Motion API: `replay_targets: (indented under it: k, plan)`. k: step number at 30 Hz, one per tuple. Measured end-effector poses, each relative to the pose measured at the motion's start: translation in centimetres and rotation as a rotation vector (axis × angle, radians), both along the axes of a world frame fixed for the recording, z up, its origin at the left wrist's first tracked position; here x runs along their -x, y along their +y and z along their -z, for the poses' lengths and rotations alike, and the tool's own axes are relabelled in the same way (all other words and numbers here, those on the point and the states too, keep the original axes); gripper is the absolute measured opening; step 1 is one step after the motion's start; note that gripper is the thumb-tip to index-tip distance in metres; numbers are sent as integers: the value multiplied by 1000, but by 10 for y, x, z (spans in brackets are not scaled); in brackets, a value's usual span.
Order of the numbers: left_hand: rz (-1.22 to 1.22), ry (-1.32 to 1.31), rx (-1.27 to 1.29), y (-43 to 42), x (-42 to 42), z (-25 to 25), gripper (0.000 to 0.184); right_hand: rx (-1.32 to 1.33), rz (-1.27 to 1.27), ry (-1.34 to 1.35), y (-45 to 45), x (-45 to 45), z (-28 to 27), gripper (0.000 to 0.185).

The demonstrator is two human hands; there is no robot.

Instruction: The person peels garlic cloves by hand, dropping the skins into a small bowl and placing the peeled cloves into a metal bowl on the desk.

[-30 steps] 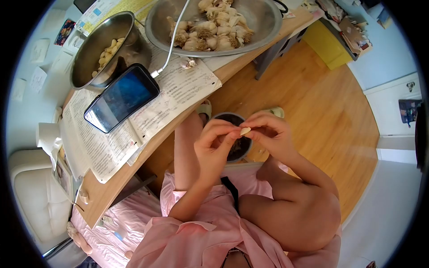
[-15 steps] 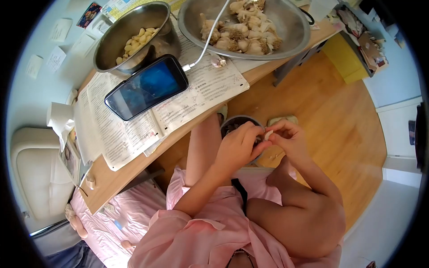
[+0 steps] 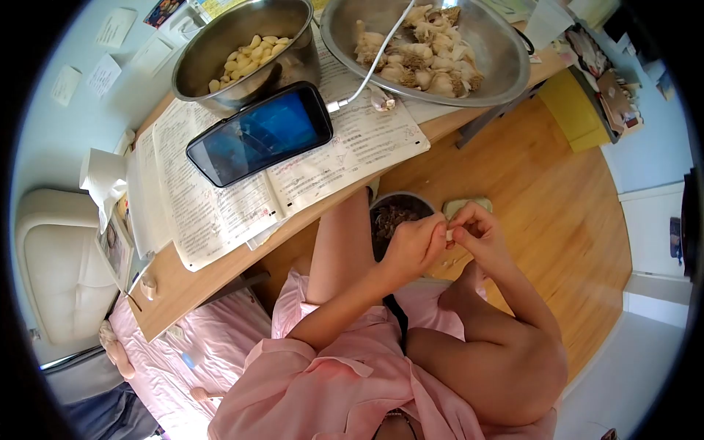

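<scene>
Between the left hand [image 3: 416,248] and the right hand [image 3: 479,233], the small clove [image 3: 449,235] looked pale and smooth. Just beyond the left hand, the bin [image 3: 412,200] seemed smooth, but the scraps [image 3: 387,221] in it were rough. Farther ahead of both hands, the wide bowl [image 3: 507,55] was of metal, softly shining, and the garlic bulbs [image 3: 440,62] inside had papery skin and fibrous roots. Ahead and to the left of the left hand, the pot [image 3: 194,66] was of glossier metal, the phone [image 3: 260,133] had a shiny, glass-like face, and the pages [image 3: 220,213] were of matt paper. To the right of the right hand, the wooden floor [image 3: 565,213] gleamed lightly. Behind both hands, the pink garment [image 3: 323,389] was of soft-looking cloth.
</scene>
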State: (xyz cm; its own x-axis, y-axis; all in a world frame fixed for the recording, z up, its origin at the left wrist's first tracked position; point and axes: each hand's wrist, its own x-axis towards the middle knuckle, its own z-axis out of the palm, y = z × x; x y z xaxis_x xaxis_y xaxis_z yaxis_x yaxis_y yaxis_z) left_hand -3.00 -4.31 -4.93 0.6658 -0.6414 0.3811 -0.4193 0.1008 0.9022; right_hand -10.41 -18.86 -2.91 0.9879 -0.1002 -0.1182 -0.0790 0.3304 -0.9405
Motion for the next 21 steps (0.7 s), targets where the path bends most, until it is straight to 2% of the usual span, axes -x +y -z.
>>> replay_targets:
  k: [5, 8, 11, 17, 21]
  plan:
    - [89, 227, 55, 4, 3, -9, 16, -3, -48, -93, -1, 1, 3, 13]
    - [93, 222, 65, 5, 5, -7, 16, 9, -61, -112, -1, 1, 2, 14]
    - [54, 155, 58, 3, 3, -11, 13, 3, -51, -65, -1, 0, 1, 15]
    - [-173, -433, -145, 7, -12, -6, 15, -90, 2, 121, 2, -5, -14, 21]
    - [-226, -355, -209, 13, -18, -2, 14, -218, 12, 180, 2, -4, -6, 23]
